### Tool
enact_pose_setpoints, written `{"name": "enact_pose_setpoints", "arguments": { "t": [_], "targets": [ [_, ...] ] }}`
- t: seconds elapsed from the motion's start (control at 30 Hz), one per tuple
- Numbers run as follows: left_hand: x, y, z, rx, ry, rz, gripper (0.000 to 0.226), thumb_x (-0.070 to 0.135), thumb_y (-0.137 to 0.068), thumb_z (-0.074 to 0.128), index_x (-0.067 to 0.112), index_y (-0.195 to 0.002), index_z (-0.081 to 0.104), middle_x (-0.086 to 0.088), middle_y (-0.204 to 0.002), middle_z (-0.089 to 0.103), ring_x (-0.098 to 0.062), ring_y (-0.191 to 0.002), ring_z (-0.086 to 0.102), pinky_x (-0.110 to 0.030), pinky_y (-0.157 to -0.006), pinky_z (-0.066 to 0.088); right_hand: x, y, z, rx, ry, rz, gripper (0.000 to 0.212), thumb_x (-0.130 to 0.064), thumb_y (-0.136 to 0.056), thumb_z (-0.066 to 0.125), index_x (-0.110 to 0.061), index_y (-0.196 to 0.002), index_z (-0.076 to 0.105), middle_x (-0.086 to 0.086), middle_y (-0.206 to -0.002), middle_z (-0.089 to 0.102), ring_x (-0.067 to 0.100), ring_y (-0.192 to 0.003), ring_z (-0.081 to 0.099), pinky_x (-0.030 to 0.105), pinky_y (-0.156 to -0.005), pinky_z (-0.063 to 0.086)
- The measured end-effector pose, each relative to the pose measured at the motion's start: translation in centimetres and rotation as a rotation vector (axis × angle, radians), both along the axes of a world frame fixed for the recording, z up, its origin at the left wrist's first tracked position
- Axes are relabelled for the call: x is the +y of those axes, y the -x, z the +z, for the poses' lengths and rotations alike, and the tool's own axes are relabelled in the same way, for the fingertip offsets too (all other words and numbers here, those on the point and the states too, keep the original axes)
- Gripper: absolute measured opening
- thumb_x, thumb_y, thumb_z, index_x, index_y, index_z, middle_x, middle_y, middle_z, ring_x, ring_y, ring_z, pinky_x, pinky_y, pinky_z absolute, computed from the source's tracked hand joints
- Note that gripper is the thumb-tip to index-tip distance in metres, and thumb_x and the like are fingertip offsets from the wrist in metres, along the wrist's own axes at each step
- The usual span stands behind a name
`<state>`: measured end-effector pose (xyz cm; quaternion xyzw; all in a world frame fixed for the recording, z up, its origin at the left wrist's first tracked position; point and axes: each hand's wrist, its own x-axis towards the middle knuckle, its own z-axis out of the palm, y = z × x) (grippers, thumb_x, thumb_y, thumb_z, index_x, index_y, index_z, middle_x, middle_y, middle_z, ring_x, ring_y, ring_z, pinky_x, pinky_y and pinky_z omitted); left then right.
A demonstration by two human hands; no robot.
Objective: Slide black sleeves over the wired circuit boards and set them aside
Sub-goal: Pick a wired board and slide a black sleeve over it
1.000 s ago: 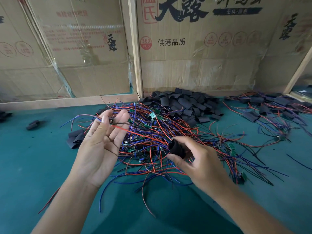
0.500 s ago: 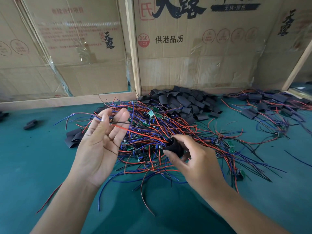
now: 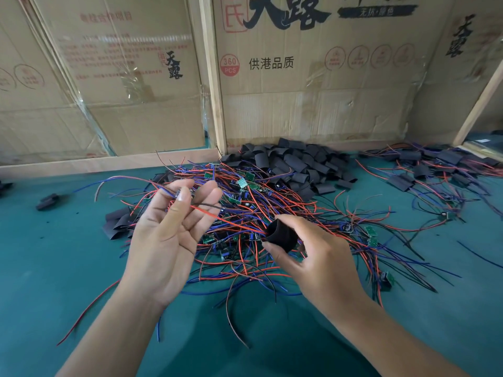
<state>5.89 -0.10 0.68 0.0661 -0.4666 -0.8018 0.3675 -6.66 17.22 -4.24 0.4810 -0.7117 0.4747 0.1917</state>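
Matt black sleeve (image 3: pixel 281 235); matt green table (image 3: pixel 54 268); taped cardboard boxes (image 3: pixel 313 77)

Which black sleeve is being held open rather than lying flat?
The black sleeve pinched in the right hand; the heaped sleeves lie flattened.

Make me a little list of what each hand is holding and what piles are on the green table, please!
left hand: pinches a small wired circuit board by thumb and fingers
right hand: holds an open black tube sleeve
red wire: runs from the board towards the sleeve's mouth
middle pile: tangled red and blue wired boards
back pile: loose black sleeves
far right pile: boards already sleeved
table: green mat
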Motion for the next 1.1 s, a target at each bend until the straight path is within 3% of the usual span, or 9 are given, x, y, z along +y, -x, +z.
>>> {"name": "enact_pose_setpoints", "arguments": {
  "t": [0.1, 0.17, 0.3, 0.43, 0.5, 0.6, 0.67, 0.83, 1.1],
  "targets": [
    [1.5, 0.5, -0.8, -0.044, 0.026, -0.046, 0.009, 0.021, -0.092, 0.056, 0.022, -0.096, 0.064, -0.019, -0.117, 0.071, -0.029, -0.108, 0.07, -0.03, -0.081, 0.059, 0.0, 0.0, 0.1, 0.09, -0.018, -0.071, 0.035, -0.042, -0.089, 0.065, -0.016, -0.112, 0.07, -0.013, -0.089, 0.069, 0.01, -0.076, 0.059, 0.036, -0.073, 0.05],
    [2.6, 0.9, -1.5, -0.084, 0.061, -0.082, 0.005, 0.023, -0.089, 0.064, 0.023, -0.094, 0.066, -0.019, -0.119, 0.071, -0.031, -0.11, 0.069, -0.032, -0.084, 0.059, 0.0, -0.1, 0.2, 0.159, -0.012, -0.11, 0.037, -0.041, -0.089, 0.064, -0.013, -0.112, 0.071, -0.008, -0.09, 0.071, 0.009, -0.079, 0.056, 0.035, -0.075, 0.046],
    [4.3, 1.4, -2.5, -0.118, 0.169, -0.117, 0.011, 0.031, -0.085, 0.076, 0.024, -0.089, 0.07, -0.013, -0.116, 0.073, -0.025, -0.111, 0.068, -0.033, -0.087, 0.056, 0.1, -0.2, 0.4, 0.079, 0.011, -0.016, 0.036, -0.031, -0.089, 0.07, -0.011, -0.119, 0.069, -0.003, -0.097, 0.071, 0.015, -0.087, 0.066, 0.037, -0.076, 0.054],
    [4.7, 1.4, -2.8, -0.178, 0.242, -0.073, 0.021, 0.036, -0.073, 0.079, 0.022, -0.089, 0.073, 0.0, -0.073, 0.062, -0.014, -0.069, 0.054, -0.021, -0.068, 0.046, 0.1, -0.4, 0.4, 0.088, 0.039, 0.012, 0.037, -0.024, -0.087, 0.072, -0.007, -0.119, 0.068, 0.0, -0.097, 0.068, 0.017, -0.086, 0.066, 0.033, -0.075, 0.053],
    [4.6, 1.5, -2.8, -0.175, 0.23, -0.076, 0.02, 0.035, -0.075, 0.078, 0.02, -0.088, 0.074, 0.0, -0.067, 0.056, -0.012, -0.061, 0.049, -0.019, -0.061, 0.044, 0.1, -0.3, 0.3, 0.084, 0.032, 0.022, 0.037, -0.023, -0.087, 0.072, -0.006, -0.12, 0.068, 0.0, -0.097, 0.067, 0.015, -0.085, 0.064, 0.031, -0.075, 0.053],
    [4.4, 1.5, -2.7, -0.138, 0.182, -0.105, 0.023, 0.027, -0.088, 0.067, 0.006, -0.086, 0.075, -0.004, -0.081, 0.061, -0.014, -0.061, 0.051, -0.02, -0.06, 0.045, 0.1, -0.2, 0.4, 0.058, 0.034, 0.066, 0.039, -0.022, -0.088, 0.072, -0.006, -0.123, 0.067, 0.0, -0.103, 0.066, 0.014, -0.09, 0.064, 0.029, -0.079, 0.052],
    [4.2, 1.5, -2.8, -0.151, 0.223, -0.102, 0.025, 0.024, -0.09, 0.06, 0.006, -0.087, 0.077, -0.004, -0.087, 0.062, -0.015, -0.063, 0.052, -0.022, -0.062, 0.045, 0.2, -0.1, 0.6, 0.073, 0.033, 0.085, 0.042, -0.023, -0.089, 0.072, -0.006, -0.126, 0.066, 0.002, -0.109, 0.066, 0.013, -0.096, 0.064, 0.026, -0.084, 0.051],
    [3.9, 1.4, -2.9, -0.196, 0.352, -0.061, 0.026, 0.036, -0.081, 0.072, 0.011, -0.089, 0.075, -0.001, -0.081, 0.065, -0.015, -0.068, 0.055, -0.024, -0.069, 0.048, 0.2, -0.1, 0.8, 0.113, -0.004, 0.134, 0.047, -0.021, -0.089, 0.071, -0.002, -0.131, 0.061, 0.005, -0.107, 0.066, 0.013, -0.095, 0.064, 0.027, -0.083, 0.052],
    [4.4, 1.5, -3.2, -0.224, 0.44, 0.058, 0.015, 0.03, -0.081, 0.078, 0.019, -0.076, 0.069, 0.001, -0.065, 0.061, -0.013, -0.059, 0.056, -0.019, -0.061, 0.047, 0.2, -0.1, 0.9, 0.132, -0.028, 0.126, 0.047, -0.02, -0.087, 0.074, 0.003, -0.127, 0.063, 0.008, -0.106, 0.07, 0.023, -0.091, 0.068, 0.033, -0.08, 0.054]
  ]
}}
